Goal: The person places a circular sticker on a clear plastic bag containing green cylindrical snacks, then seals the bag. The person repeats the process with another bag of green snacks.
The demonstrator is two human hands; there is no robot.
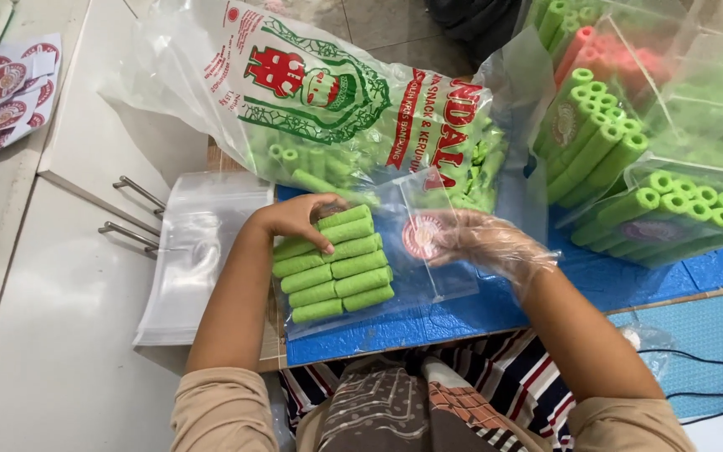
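A small clear plastic bag (416, 276) lies on the blue mat (495, 310), holding two rows of green rolled wafer sticks (336, 268). My left hand (294, 219), bare, rests on the top of the stacked sticks, fingers curled over them. My right hand (483, 243), in a thin clear plastic glove, holds the bag's open end beside a round red label (423, 236). Both hands touch the same bag.
A large printed bag (336, 109) of loose green sticks lies behind. Filled clear packs of green sticks (663, 213) are piled at the right, some pink ones (612, 50) above. Empty clear bags (190, 259) lie left, by white cabinet handles (131, 213). Round red stickers (2, 92) lie far left.
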